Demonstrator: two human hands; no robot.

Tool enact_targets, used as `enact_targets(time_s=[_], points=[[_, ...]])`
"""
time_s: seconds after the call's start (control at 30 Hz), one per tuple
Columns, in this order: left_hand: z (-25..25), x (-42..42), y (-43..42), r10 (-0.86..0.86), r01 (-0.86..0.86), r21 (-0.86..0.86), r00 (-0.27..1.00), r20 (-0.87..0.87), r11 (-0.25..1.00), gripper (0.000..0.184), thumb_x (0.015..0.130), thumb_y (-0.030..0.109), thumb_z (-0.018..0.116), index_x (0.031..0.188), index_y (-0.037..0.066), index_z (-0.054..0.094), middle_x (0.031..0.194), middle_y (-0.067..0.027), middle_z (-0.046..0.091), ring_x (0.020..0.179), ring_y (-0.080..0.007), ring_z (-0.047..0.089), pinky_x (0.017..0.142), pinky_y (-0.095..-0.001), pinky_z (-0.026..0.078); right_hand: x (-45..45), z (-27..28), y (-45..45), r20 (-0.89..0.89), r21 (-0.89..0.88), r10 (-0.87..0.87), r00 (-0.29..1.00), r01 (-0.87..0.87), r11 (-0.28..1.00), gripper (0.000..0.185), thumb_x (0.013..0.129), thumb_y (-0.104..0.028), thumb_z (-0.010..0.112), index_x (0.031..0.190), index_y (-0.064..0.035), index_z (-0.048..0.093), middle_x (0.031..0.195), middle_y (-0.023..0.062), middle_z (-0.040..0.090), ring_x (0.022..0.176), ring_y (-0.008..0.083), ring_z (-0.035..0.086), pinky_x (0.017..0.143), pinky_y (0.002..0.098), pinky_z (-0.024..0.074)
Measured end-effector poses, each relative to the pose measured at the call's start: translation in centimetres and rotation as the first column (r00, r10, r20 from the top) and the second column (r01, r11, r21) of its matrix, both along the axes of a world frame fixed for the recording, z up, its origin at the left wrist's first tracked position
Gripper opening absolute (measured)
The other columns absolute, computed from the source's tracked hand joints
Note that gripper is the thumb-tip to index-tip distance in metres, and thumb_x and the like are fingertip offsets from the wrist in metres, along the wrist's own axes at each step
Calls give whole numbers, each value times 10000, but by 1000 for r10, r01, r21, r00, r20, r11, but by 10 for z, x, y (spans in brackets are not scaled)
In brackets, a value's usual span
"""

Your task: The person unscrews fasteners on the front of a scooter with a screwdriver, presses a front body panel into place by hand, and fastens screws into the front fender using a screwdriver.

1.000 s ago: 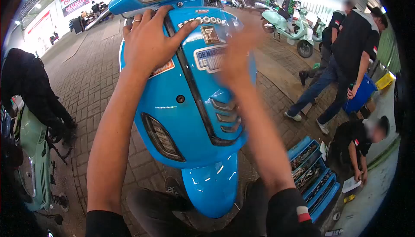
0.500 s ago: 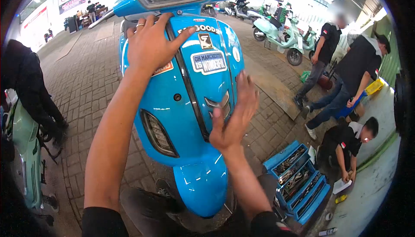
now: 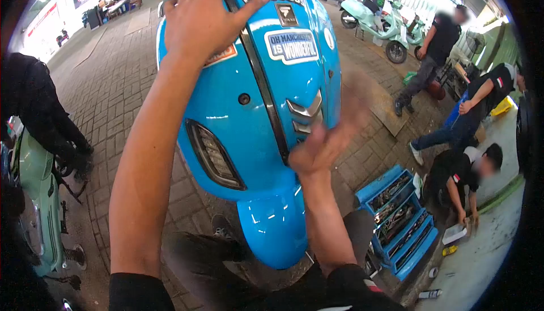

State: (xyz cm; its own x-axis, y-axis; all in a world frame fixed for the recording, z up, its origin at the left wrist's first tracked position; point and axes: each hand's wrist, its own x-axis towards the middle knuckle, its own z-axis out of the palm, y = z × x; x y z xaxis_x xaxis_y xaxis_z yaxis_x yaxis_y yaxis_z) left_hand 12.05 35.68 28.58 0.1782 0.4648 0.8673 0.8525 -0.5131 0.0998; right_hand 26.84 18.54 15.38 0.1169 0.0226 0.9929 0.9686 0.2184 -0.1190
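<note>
A blue scooter's front panel (image 3: 226, 107) stands before me, with stickers on it, a dark centre strip and a blue front fender (image 3: 272, 229) below. My left hand (image 3: 207, 22) lies on the upper panel with its fingers spread over the strip, a ring on one finger, holding nothing. My right hand (image 3: 334, 132) is beside the panel's lower right edge, near the silver chevron trim (image 3: 306, 107). Its fingers are stretched out and blurred by motion, with nothing visible in it. Whether it touches the panel I cannot tell.
An open blue toolbox (image 3: 403, 220) full of tools stands on the floor at the right. A person (image 3: 453, 180) crouches beyond it, and other people (image 3: 433, 56) are behind. At the left, a person in dark clothes stands by a green scooter (image 3: 41, 197). More scooters are parked behind.
The scooter sits higher in view, its headlight now out of frame. My right hand came down from the upper panel, then turned outward at its right edge. My left hand remains on the panel.
</note>
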Motion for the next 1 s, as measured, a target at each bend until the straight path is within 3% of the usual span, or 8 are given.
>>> enact_targets(time_s=[0.1,0.2,0.43,0.53,0.6,0.73,0.9,1.0], points=[[-2,-1,5,-11,11,38,1000,-8,999,942,845,879,485,1450,164,588,1403,-230,601,1363,-392,539,1122,-620,346,-6,4,7,12,47,37,999,-37,998,744,1044,-430,467,1593,30,264,1609,214,387,1489,361,366,1216,559,173],[3,1,-4,-27,27,24,1000,0,999,936,848,864,501,1435,142,602,1395,-206,612,1340,-385,557,1119,-615,348,1,2,5,-31,-288,-56,998,45,957,765,1036,-455,465,1593,27,259,1598,219,401,1490,373,363,1212,589,146],[-3,-2,4,-30,29,29,999,14,999,932,853,858,494,1442,144,603,1391,-182,625,1338,-383,562,1135,-625,337,16,115,-50,68,3,121,990,-121,993,746,1040,-476,491,1589,-6,307,1576,227,424,1478,380,383,1199,623,206],[-10,0,14,-2,-5,185,999,39,983,834,909,806,466,1436,176,610,1390,-146,633,1331,-377,569,1120,-626,355,-2,100,-16,211,-181,39,977,-1,983,737,1041,-487,504,1587,-23,332,1566,230,435,1471,383,393,1193,640,236],[-10,-5,14,-28,21,136,998,48,991,773,939,767,459,1423,186,619,1379,-140,640,1317,-377,578,1107,-629,364,-25,75,33,311,-343,-52,949,163,925,730,1042,-494,513,1585,-34,348,1559,233,443,1467,386,399,1188,651,256],[-4,-10,7,-64,62,59,997,36,996,638,994,665,462,1395,201,639,1386,-140,639,1325,-378,567,1115,-609,353,-21,78,57,199,-208,-24,980,66,976,788,1026,-556,500,1605,-56,311,1596,248,380,1507,430,317,1179,708,205],[-2,-6,8,-78,74,88,996,47,993,658,990,670,464,1404,188,632,1423,-149,619,1377,-377,523,1139,-602,336,-12,80,66,151,-483,-19,988,91,871,777,1049,-592,402,1610,-68,291,1631,246,324,1521,430,293,1192,698,174],[6,-9,-5,-100,102,-48,994,51,994,661,992,670,459,1414,189,625,1433,-154,612,1389,-383,509,1150,-600,330,9,109,60,106,-441,93,990,-37,897,744,1049,-567,445,1565,-36,368,1579,263,405,1487,424,362,1199,646,217]])
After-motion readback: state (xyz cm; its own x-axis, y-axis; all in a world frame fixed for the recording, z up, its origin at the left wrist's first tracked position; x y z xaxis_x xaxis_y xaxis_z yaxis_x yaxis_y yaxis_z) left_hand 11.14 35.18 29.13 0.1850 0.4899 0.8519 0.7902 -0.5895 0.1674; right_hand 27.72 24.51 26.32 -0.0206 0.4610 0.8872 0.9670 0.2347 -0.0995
